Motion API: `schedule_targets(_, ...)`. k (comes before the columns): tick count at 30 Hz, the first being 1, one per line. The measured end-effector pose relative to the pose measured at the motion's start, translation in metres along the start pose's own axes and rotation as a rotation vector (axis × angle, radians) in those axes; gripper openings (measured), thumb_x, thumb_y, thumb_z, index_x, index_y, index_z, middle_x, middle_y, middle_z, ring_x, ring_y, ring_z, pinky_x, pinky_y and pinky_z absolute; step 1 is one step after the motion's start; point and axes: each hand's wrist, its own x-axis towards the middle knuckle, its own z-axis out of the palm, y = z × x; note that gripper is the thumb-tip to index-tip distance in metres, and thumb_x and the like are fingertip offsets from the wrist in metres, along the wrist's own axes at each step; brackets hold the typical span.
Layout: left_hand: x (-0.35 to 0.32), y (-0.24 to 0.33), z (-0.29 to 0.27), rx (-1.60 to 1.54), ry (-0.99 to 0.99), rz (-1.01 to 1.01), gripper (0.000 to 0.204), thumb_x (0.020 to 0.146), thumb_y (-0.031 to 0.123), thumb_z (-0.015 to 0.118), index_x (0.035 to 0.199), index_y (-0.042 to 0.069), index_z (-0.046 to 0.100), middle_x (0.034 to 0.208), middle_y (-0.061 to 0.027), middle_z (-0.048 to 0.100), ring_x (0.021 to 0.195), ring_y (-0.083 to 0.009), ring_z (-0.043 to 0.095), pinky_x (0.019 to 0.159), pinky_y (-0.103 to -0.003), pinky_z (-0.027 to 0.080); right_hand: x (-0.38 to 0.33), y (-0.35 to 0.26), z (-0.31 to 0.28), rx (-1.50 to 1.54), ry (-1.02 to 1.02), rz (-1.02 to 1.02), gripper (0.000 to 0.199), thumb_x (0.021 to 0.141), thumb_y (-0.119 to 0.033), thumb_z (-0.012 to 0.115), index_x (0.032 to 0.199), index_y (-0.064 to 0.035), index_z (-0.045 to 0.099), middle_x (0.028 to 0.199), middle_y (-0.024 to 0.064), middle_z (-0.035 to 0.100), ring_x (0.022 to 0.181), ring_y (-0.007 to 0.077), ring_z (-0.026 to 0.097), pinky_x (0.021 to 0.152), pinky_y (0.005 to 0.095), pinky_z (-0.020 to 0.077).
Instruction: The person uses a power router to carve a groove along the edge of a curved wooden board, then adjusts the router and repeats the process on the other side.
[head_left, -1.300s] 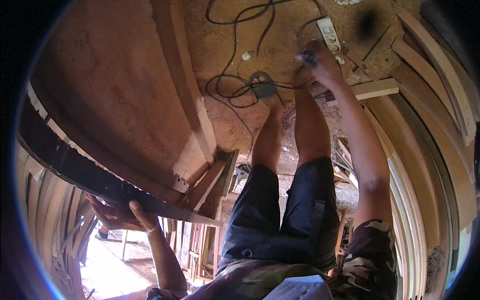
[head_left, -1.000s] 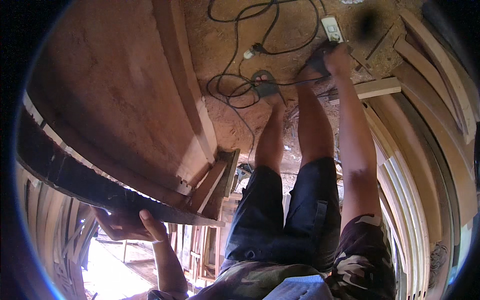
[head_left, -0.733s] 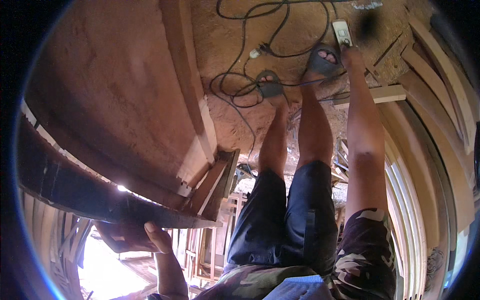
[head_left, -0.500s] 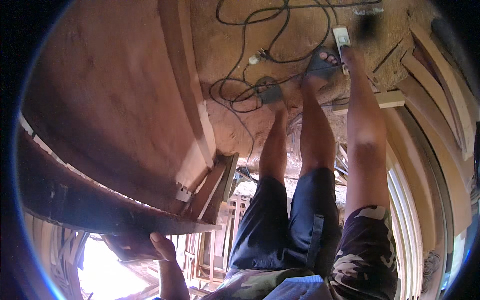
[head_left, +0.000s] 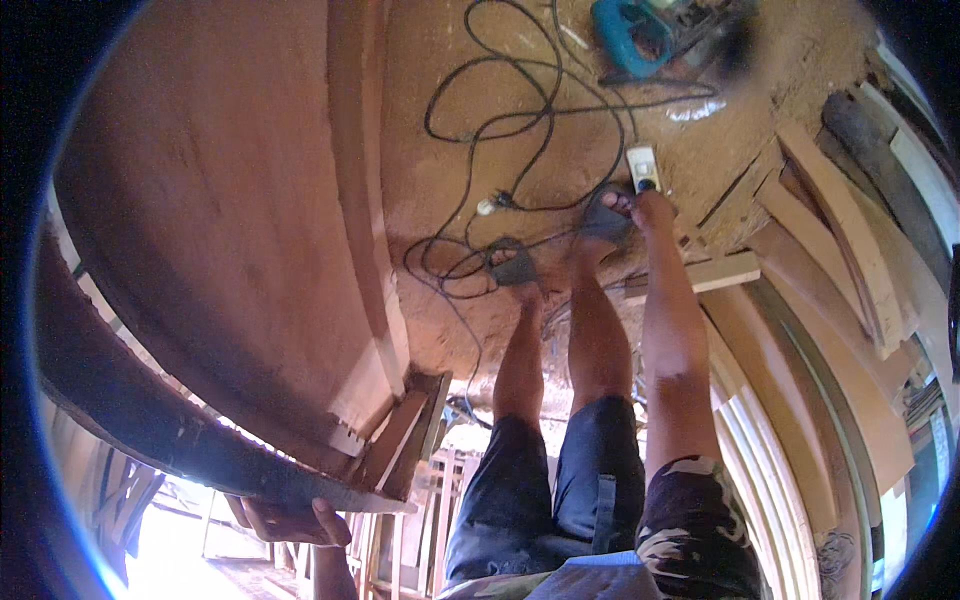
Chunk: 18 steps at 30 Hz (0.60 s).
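My left hand [head_left: 285, 520] is closed round the lower edge of a dark, curved wooden board [head_left: 190, 435], its thumb at the edge and its fingers partly hidden beneath. My right arm reaches down to the floor beside my right foot. There, my right hand [head_left: 655, 210] is closed on a small black plug [head_left: 647, 185] at the near end of a white extension socket [head_left: 641, 160]. Most of its fingers are hard to make out. A loose black cable [head_left: 545, 110] lies in loops round my feet, with another plug [head_left: 503, 200] lying among them.
A large brown wooden panel [head_left: 220, 200] fills the left side. A teal power tool [head_left: 632, 40] lies on the dusty floor at the far end. Curved wooden pieces [head_left: 850, 260] are stacked on the right, and a short pale block [head_left: 705, 277] sits beside my right forearm.
The view has shifted, bringing the teal power tool into sight at the top. My left hand stays on the curved board, and my right hand remains down at the extension socket.
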Motion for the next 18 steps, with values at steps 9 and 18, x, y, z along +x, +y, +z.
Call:
schedule_targets(9,0.005,0.001,-0.013,0.013,-0.026,-0.001,0.084,0.094,0.045,0.061,0.162,0.012,0.025,0.158,-0.0329,0.026,0.149,-0.0507,0.028,0.118,-0.066,0.033,-0.026,-0.066,-0.149,-0.064,0.116,0.005,0.034,0.093,-0.034,0.07,0.104,-0.0025,0.076,0.104,0.0253,0.076,0.103,0.0434,0.074,0.088,0.0536,0.058)
schedule_targets(18,0.004,0.002,-0.011,-0.009,-0.014,0.007,0.08,0.095,0.043,0.059,0.163,0.014,0.026,0.159,-0.0343,0.025,0.151,-0.0529,0.025,0.119,-0.068,0.03,-0.008,-0.227,-0.343,-0.205,0.52,-0.15,0.038,0.099,-0.028,0.061,0.124,-0.0003,0.068,0.12,0.0255,0.073,0.11,0.0423,0.072,0.094,0.0524,0.0577)
